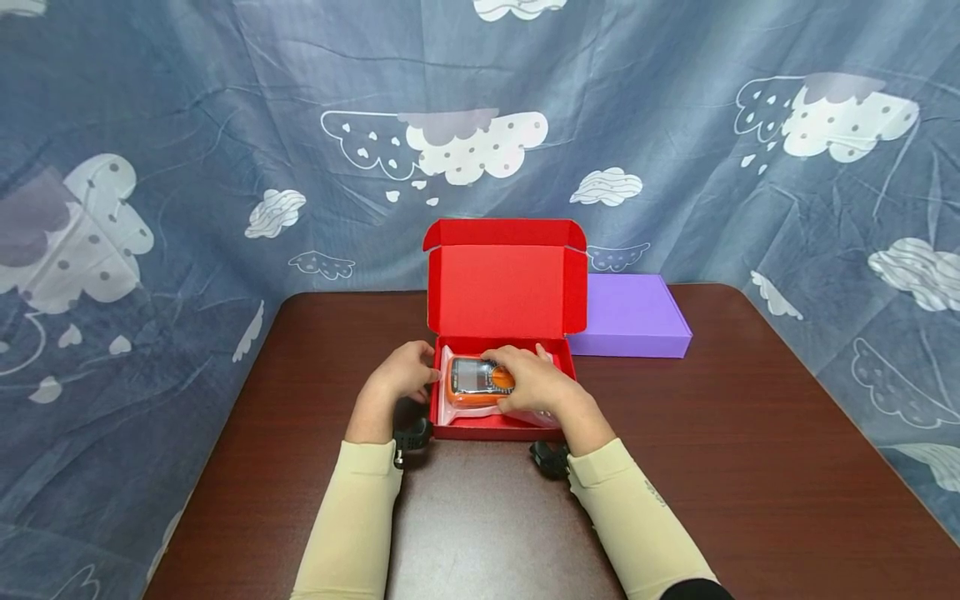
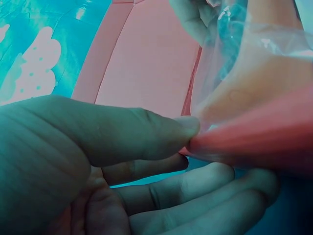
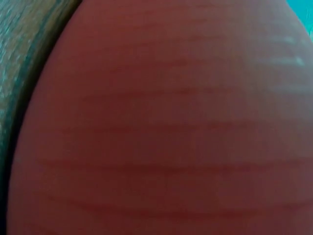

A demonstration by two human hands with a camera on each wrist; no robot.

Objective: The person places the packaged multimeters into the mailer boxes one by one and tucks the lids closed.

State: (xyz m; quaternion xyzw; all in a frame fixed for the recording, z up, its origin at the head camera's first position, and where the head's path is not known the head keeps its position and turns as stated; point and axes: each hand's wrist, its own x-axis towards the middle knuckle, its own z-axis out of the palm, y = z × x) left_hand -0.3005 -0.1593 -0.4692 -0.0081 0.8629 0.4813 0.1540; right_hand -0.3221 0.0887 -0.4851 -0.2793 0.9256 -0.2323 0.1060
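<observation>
A red cardboard box [image 1: 487, 433] stands on the table with its lid up. Inside it lies an orange multimeter [image 1: 470, 377] with a grey display and round dial, wrapped in a clear plastic bag [image 1: 453, 414]. My right hand [image 1: 538, 382] reaches over the box and holds the right part of the multimeter, thumb at the near edge and fingers at the far edge. At the box's left wall, my left hand [image 1: 397, 373] pinches the wall; in the left wrist view its thumb [image 2: 161, 132] lies at the rim, fingers outside. Red ridged cardboard fills the right wrist view.
A closed purple box [image 1: 630, 317] sits right behind the red one. The brown table [image 1: 750, 467] extends to both sides, and a blue cloud-patterned curtain [image 1: 480, 75] hangs behind and beside it. The upright red lid [image 1: 498, 287] stands at the back.
</observation>
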